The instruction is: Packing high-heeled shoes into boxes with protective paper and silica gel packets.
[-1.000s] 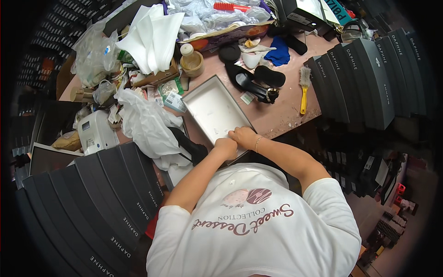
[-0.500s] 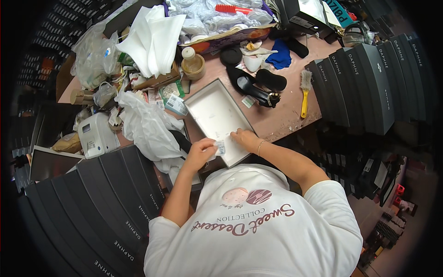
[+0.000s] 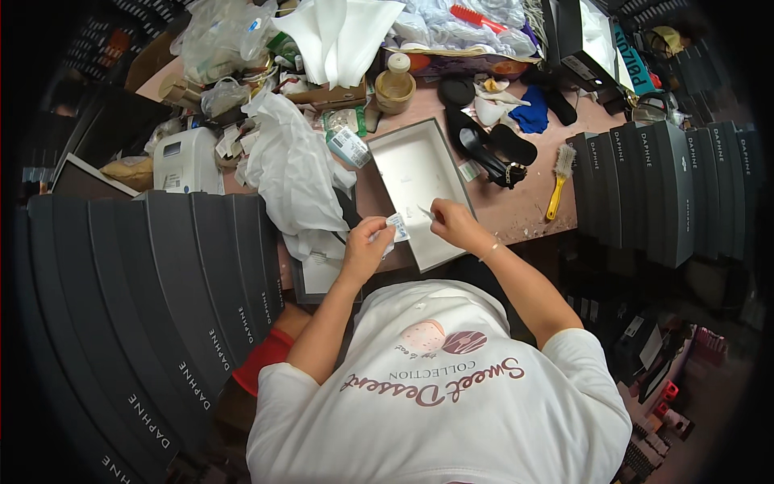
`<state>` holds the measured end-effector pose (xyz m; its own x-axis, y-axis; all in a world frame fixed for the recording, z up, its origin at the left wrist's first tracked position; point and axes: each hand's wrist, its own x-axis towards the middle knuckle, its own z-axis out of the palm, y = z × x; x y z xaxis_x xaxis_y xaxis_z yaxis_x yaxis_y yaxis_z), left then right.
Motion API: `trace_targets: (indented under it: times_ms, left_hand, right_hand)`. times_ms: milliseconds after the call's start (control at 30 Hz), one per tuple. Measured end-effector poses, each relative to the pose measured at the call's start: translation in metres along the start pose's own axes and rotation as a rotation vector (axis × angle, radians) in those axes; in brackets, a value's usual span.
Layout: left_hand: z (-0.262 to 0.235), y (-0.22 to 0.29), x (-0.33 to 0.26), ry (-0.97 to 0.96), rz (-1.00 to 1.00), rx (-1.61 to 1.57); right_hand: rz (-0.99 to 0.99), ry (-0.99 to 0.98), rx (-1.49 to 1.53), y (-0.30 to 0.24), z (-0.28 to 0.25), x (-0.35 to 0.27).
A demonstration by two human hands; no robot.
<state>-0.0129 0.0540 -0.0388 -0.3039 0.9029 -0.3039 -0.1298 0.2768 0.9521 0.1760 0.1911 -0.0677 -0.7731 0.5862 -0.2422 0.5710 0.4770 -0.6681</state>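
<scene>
An open shoebox (image 3: 407, 165) with a white inside and a grey rim lies at an angle in front of me. At its left edge my left hand (image 3: 368, 244) pinches a small white packet (image 3: 398, 227) with blue print. Over the right part of the box, my right hand (image 3: 457, 225) has its fingers closed on a thin white scrap (image 3: 424, 211), too small to identify. Crumpled white tissue paper (image 3: 294, 177) lies left of the box. Beyond the box's right side rests a black shoe (image 3: 476, 149) with a gold-coloured trim.
Grey shoeboxes stand in rows at left (image 3: 177, 274) and right (image 3: 665, 185). A yellow-handled brush (image 3: 557, 194) lies right of the shoe. Farther back are a jar (image 3: 395, 90), a blue cloth (image 3: 530, 111) and a bin of crumpled tissue (image 3: 451, 32). A white label printer (image 3: 184, 161) stands left.
My right hand has lifted from inside the box, now with the white scrap between its fingers. My left hand still holds the packet. The whole view has shifted.
</scene>
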Motion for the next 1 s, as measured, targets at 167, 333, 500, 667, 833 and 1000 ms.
trace_targets:
  times_ms: [167,333,500,667,833,1000]
  left_hand:
    - [0.014,-0.010,-0.005,-0.138,-0.061,-0.301]
    - [0.023,0.001,-0.018,-0.152,-0.237,-0.692]
    - [0.031,0.001,-0.026,-0.108,-0.297,-0.784]
    - [0.028,0.019,-0.028,-0.021,-0.265,-0.811]
    - [0.008,0.033,-0.010,0.059,-0.189,-0.753]
    - [-0.006,0.046,0.024,0.109,-0.093,-0.677]
  right_hand:
    - [-0.262,0.179,0.118,-0.109,-0.024,-0.024]
    - [-0.277,0.266,-0.029,-0.119,-0.014,-0.035]
    - [-0.334,0.280,0.059,-0.101,-0.012,-0.050]
    - [-0.120,0.419,0.093,-0.086,-0.020,-0.086]
    - [-0.103,-0.026,-0.325,-0.013,0.027,-0.098]
    - [0.220,0.105,0.697,-0.040,-0.094,-0.222]
